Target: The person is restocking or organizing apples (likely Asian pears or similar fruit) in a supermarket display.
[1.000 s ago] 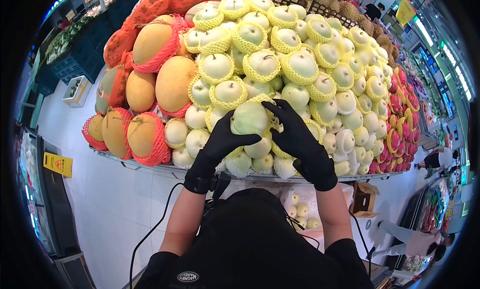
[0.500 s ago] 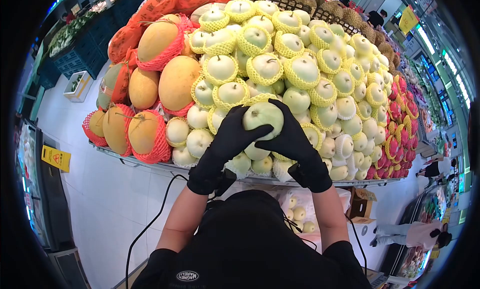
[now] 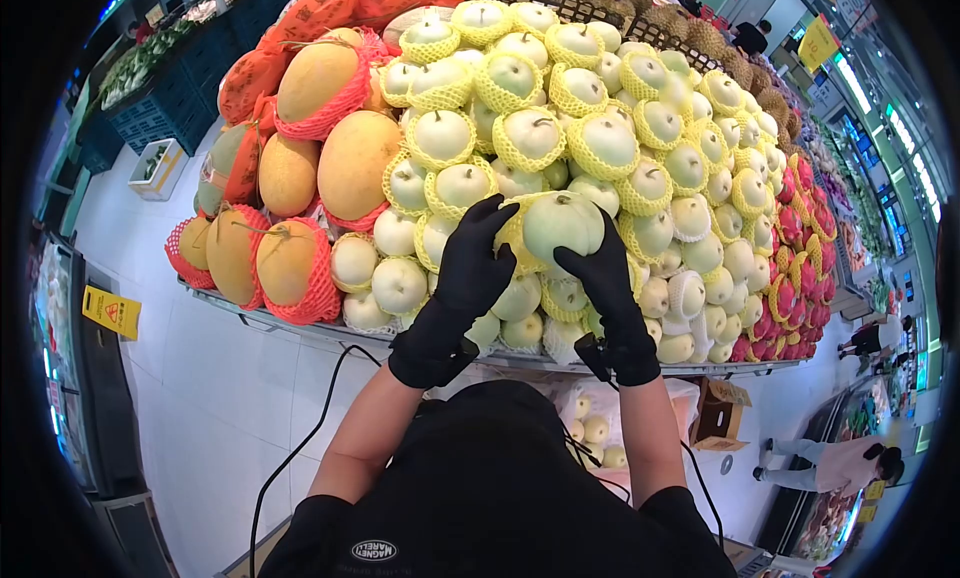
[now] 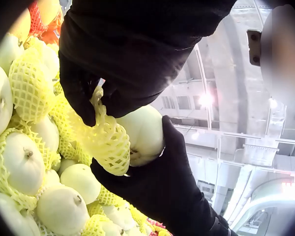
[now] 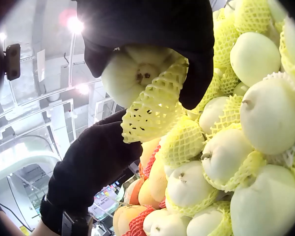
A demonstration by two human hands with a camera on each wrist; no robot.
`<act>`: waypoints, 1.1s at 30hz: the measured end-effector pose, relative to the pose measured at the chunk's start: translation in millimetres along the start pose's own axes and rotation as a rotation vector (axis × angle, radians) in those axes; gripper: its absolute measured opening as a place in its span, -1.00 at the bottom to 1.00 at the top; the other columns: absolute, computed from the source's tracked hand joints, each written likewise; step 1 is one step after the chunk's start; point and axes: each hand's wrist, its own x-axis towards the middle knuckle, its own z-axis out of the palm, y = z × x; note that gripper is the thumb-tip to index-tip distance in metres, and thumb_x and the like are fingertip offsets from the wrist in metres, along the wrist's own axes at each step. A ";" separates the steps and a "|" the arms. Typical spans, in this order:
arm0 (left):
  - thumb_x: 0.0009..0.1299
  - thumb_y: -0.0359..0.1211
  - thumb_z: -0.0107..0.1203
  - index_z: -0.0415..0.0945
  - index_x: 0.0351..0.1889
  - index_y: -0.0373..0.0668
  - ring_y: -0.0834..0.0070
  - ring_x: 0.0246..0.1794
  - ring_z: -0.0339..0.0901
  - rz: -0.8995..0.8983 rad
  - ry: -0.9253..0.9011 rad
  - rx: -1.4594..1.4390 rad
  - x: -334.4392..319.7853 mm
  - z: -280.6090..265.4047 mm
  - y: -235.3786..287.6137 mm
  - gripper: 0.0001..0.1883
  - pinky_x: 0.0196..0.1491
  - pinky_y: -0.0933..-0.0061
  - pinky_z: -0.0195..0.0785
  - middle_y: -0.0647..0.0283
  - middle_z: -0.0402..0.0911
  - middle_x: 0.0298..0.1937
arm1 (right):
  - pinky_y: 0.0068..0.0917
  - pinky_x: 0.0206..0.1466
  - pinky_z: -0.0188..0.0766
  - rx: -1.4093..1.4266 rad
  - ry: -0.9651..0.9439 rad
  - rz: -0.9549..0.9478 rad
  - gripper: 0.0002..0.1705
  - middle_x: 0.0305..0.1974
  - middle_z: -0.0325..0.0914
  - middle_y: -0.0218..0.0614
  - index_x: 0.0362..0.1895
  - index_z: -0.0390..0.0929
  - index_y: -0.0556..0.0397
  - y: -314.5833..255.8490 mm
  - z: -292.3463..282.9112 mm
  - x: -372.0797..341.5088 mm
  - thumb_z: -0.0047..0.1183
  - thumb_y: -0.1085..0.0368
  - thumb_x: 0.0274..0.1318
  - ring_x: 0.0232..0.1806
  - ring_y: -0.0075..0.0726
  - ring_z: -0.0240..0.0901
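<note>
A pale green melon (image 3: 563, 226) is held above the fruit pile by my black-gloved right hand (image 3: 608, 278), its thumb across the near side. My left hand (image 3: 472, 263), also gloved in black, is just left of the melon and pinches a yellow foam net sleeve (image 4: 110, 145). In the left wrist view the sleeve's gathered end lies between the left fingers, and its open end overlaps the melon's side. The right wrist view shows the foam net (image 5: 155, 105) spread partly over the melon's end, beside a brownish scar.
Several similar melons (image 3: 605, 138) in yellow nets are piled all round. Larger orange melons (image 3: 360, 168) in red nets lie at the left, dragon fruit (image 3: 800, 248) at the right. A box with pale fruit (image 3: 597, 428) stands below the display edge.
Both hands were round the melon earlier. The melon has turned and shifted right in the right hand, while the left hand has moved off it to the left, now with the foam net.
</note>
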 end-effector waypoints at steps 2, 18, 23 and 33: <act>0.13 -0.63 0.05 0.47 0.22 -0.17 0.05 0.27 0.39 0.015 -0.002 0.014 0.3 1.3 4.0 -0.40 0.18 0.26 0.37 -0.07 0.38 0.30 | -0.26 0.25 0.37 -0.115 -0.005 -0.085 -0.01 0.16 0.40 -0.13 0.29 0.24 0.14 0.0 1.8 0.3 0.49 0.20 -0.26 0.20 -0.20 0.38; 0.22 -0.64 0.05 0.45 0.27 -0.05 0.22 0.22 0.41 0.293 0.008 -0.046 -5.4 -4.6 21.4 -0.39 -0.09 0.44 0.52 0.07 0.36 0.33 | -0.21 0.26 0.33 -0.490 0.190 -0.293 0.09 0.14 0.33 -0.09 0.26 0.21 0.15 -24.9 24.8 -2.7 0.56 0.16 -0.41 0.20 -0.09 0.34; 0.25 -0.59 0.16 0.45 0.23 -0.10 0.30 0.16 0.47 0.288 -0.009 -0.085 -8.3 -6.7 23.1 -0.45 -0.12 0.48 0.49 0.10 0.42 0.29 | -0.17 0.27 0.31 -0.559 0.181 -0.343 0.09 0.14 0.31 -0.05 0.27 0.19 0.15 -26.9 21.9 -2.1 0.54 0.12 -0.38 0.21 0.03 0.30; 0.29 -0.33 0.32 0.31 0.28 -0.26 0.42 0.17 0.43 -0.132 -0.120 -0.614 11.3 -5.7 2.7 -0.37 0.17 0.35 0.36 0.14 0.45 0.24 | -0.13 0.31 0.27 -0.453 0.096 -0.330 0.12 0.18 0.27 -0.04 0.28 0.20 0.13 -28.6 16.2 -3.1 0.55 0.15 -0.46 0.26 0.05 0.24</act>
